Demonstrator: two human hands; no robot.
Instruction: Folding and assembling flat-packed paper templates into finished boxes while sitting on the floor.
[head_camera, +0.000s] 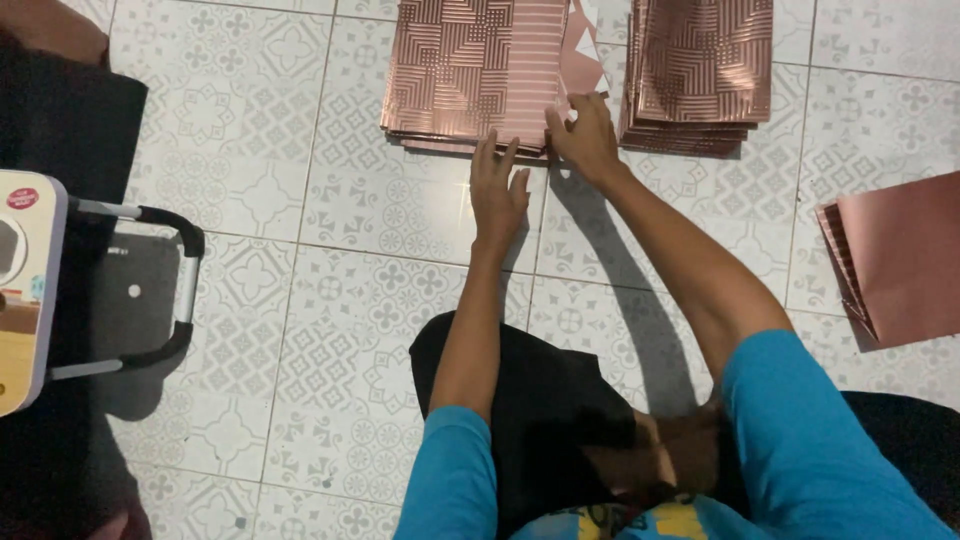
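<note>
From the head camera, a person in blue sleeves is sitting on a patterned tile floor (300, 300) and reaching forward with both arms. The left hand (498, 192) is lying flat and released, fingers spread, on the tile just short of the near edge of a stack of rose-gold patterned sheets (470, 75), as if squaring that edge. The right hand (585, 140) is pressing its fingertips at the stack's right corner, beside a paler pink sheet (583, 50) peeking out; whether it is pinching a sheet I cannot tell. A second stack (700, 70) is lying just beside to the right, kept apart as its own pile. Plain pink folded pieces (900, 260) are sitting well apart at the right edge. A handled box (30, 290) is standing at far left.
</note>
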